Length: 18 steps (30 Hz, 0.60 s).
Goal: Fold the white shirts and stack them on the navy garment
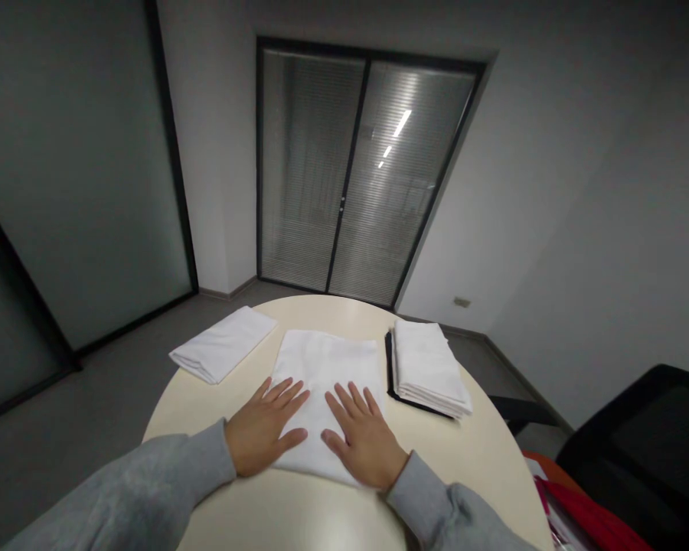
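Note:
A white folded cloth (330, 356) lies flat in front of me on the round table. My left hand (267, 428) rests on its left side, palm down with the fingers spread. On the right side of the same cloth, my right hand (364, 440) lies flat too, its fingers apart. Parts of the cloth are hidden under both hands. Another folded white cloth (226, 344) sits at the table's left edge, its corner reaching past the rim. To the right is a stack of folded white cloths (428, 363) with a black layer at the bottom.
The round cream table (471, 482) carries all the cloths. A black chair (648, 436) stands at the right, with red fabric (591, 509) near it. Beyond the table are a glass door with blinds (344, 176) and pale walls.

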Each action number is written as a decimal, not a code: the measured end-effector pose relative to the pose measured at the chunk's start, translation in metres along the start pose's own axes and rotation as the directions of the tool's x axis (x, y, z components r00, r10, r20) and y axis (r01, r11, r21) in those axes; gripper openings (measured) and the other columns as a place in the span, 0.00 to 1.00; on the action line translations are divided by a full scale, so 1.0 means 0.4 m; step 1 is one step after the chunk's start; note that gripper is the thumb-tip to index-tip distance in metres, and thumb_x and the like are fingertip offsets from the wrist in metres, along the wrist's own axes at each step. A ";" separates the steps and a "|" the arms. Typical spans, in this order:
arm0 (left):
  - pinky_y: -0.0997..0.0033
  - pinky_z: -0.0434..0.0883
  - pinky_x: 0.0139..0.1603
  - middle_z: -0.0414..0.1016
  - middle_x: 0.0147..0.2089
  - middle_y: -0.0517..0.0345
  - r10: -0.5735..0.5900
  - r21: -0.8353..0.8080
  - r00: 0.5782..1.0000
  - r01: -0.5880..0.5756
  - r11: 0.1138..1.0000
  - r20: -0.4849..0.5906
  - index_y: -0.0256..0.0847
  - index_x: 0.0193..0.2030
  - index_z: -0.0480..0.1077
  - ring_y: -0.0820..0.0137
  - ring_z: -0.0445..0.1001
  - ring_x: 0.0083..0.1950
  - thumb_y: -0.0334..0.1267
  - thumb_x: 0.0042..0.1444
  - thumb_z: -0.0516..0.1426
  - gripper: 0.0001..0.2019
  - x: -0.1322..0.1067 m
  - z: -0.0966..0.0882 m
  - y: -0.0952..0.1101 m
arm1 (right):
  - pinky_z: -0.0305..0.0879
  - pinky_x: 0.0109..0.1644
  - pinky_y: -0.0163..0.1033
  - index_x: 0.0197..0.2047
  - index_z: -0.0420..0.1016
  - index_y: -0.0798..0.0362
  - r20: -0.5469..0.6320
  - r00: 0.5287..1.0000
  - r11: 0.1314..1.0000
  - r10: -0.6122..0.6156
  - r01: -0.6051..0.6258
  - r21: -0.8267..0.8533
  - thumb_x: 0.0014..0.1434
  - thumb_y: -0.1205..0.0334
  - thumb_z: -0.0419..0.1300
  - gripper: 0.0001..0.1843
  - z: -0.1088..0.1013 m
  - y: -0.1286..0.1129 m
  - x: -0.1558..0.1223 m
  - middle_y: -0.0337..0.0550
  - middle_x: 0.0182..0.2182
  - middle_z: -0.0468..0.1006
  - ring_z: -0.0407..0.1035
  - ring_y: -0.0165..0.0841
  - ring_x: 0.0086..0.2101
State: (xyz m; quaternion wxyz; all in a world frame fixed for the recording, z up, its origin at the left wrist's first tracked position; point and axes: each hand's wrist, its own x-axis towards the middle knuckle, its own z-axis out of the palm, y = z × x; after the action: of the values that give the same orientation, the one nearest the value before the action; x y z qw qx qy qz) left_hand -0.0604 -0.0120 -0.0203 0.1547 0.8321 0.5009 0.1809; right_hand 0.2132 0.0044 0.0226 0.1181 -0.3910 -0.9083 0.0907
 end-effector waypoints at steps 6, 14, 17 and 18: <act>0.51 0.43 0.79 0.62 0.76 0.59 -0.103 0.022 0.992 0.105 0.994 -0.072 0.59 0.72 0.65 0.59 0.57 0.77 0.55 0.72 0.47 0.25 0.039 -0.074 -0.056 | 0.33 0.75 0.74 0.78 0.51 0.40 0.090 0.994 0.995 -0.055 0.047 0.087 0.71 0.37 0.52 0.38 0.018 -0.030 -0.090 0.45 0.76 0.51 0.41 0.56 0.74; 0.48 0.57 0.74 0.52 0.76 0.36 -0.382 -0.118 0.819 0.369 0.922 -0.428 0.36 0.75 0.54 0.43 0.57 0.76 0.51 0.54 0.63 0.45 0.149 -0.068 -0.184 | 0.50 0.73 0.71 0.70 0.68 0.44 -0.153 0.966 0.962 0.207 -0.172 0.212 0.68 0.52 0.59 0.28 0.100 -0.025 -0.144 0.51 0.73 0.60 0.54 0.54 0.71; 0.50 0.63 0.71 0.55 0.73 0.33 -0.490 -0.276 0.777 0.409 0.870 -0.395 0.33 0.74 0.55 0.43 0.59 0.74 0.48 0.48 0.67 0.49 0.128 -0.091 -0.205 | 0.56 0.73 0.65 0.67 0.69 0.47 -0.228 0.911 0.918 0.343 -0.275 0.285 0.65 0.57 0.61 0.28 0.123 -0.002 -0.144 0.55 0.73 0.59 0.56 0.53 0.70; 0.52 0.66 0.68 0.57 0.72 0.32 -0.535 -0.354 0.771 0.421 0.835 -0.345 0.32 0.74 0.55 0.44 0.61 0.73 0.46 0.47 0.68 0.50 0.120 -0.101 -0.205 | 0.56 0.73 0.64 0.66 0.70 0.47 -0.243 0.901 0.911 0.359 -0.281 0.302 0.64 0.58 0.61 0.28 0.125 0.003 -0.142 0.55 0.72 0.59 0.55 0.52 0.70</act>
State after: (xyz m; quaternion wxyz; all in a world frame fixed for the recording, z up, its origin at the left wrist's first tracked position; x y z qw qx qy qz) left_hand -0.1219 0.0706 -0.0135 0.1875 0.5871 0.6912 0.3773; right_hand 0.2376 -0.0401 -0.0335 0.2849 -0.5261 -0.7835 0.1682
